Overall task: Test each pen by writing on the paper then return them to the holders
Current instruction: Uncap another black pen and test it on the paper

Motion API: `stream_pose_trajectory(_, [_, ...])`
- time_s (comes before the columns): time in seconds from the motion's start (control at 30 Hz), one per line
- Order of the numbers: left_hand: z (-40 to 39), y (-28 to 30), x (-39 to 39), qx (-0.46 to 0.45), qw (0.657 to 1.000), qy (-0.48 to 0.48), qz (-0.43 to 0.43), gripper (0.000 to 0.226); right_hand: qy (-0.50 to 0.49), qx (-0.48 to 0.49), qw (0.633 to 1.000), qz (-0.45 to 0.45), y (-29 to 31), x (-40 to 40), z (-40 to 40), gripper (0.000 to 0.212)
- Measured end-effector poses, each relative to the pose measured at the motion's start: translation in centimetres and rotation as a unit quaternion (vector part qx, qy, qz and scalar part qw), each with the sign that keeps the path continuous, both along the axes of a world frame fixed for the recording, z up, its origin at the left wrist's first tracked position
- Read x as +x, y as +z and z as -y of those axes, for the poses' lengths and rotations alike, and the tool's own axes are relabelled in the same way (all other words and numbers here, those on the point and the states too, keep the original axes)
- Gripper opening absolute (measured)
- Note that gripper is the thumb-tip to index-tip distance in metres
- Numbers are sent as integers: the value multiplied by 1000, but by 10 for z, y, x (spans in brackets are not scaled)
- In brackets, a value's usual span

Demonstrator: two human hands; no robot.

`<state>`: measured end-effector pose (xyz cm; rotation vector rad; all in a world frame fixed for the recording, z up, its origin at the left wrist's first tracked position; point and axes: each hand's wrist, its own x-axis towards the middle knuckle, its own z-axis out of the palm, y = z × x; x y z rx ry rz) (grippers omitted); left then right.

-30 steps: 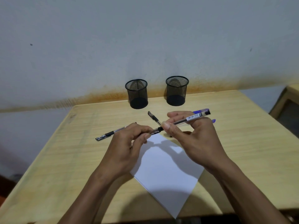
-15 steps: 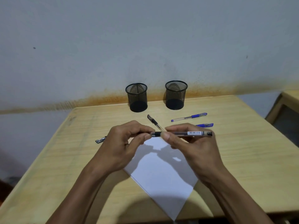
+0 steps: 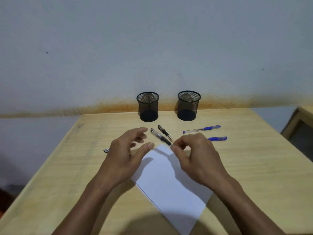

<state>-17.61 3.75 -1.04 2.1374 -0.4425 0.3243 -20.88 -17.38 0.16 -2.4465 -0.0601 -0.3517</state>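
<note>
1. Pinching a black pen [image 3: 160, 137] at its near end, the right hand [image 3: 196, 156] hovers over the paper [image 3: 171, 187].
2. Beyond the paper's far corner, that pen lies between both hands.
3. Left hand [image 3: 125, 156] hangs relaxed, empty, over the paper's left edge.

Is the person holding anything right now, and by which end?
The right hand pinches a black pen by its near end, at the dark grip. The left hand is open, holding nothing.
</note>
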Motion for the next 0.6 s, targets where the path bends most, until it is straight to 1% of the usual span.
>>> stream_pose_trajectory(0.03, [-6, -7, -2, 25, 999, 36, 6, 44, -29, 19, 999, 8, -1, 10, 1, 14])
stream_pose_trajectory(0.1, [-21, -18, -7, 70, 990, 125, -2, 49, -98, 42, 994, 5, -2, 33, 4, 18])
stream_pose_trajectory(0.17, [-37, -29, -10, 137, 970, 201, -28, 54, -148, 25, 989, -21, -3, 55, 4, 21])
stream_pose_trajectory(0.2, [-44, -34, -10, 180, 957, 224, -39, 59, -163, 11, 986, -37, -5, 63, 2, 21])
stream_pose_trajectory(0.27, [-56, -46, -9, 251, 934, 248, -55, 65, -180, -21, 981, -74, -9, 75, -6, 20])
stream_pose_trajectory(0.33, [-62, -54, -6, 287, 920, 258, -67, 66, -183, -51, 976, -103, -13, 80, -12, 18])
stream_pose_trajectory(0.43, [-65, -61, -2, 302, 911, 268, -80, 70, -188, -84, 972, -116, -17, 84, -18, 16])
stream_pose_trajectory(0.6, [-66, -67, 3, 322, 899, 277, -104, 88, -192, -137, 966, -103, -23, 89, -24, 16])
